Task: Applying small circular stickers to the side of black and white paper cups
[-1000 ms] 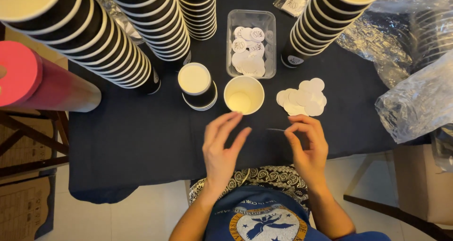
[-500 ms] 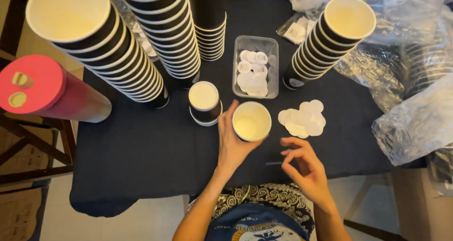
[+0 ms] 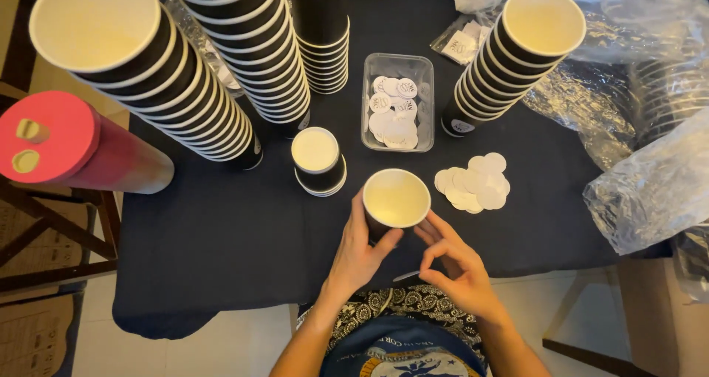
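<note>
My left hand (image 3: 356, 253) grips a black paper cup (image 3: 396, 200) with a cream inside, held upright above the near edge of the dark table (image 3: 221, 237). My right hand (image 3: 456, 262) is right beside the cup, its fingertips touching the cup's side and pinching a small thin sticker. A loose pile of round white stickers (image 3: 473, 182) lies just right of the cup. A short stack of black cups (image 3: 317, 159) stands left of it.
Tall leaning stacks of black cups (image 3: 159, 89) (image 3: 255, 45) (image 3: 509, 59) ring the far side. A clear plastic tray of round stickers (image 3: 397, 102) sits at centre back. A pink tube (image 3: 74, 144) lies at left. Crinkled plastic bags (image 3: 650, 177) fill the right.
My left hand has picked up the cup and drawn it nearer. My right hand has come up against its side. The camera has moved closer.
</note>
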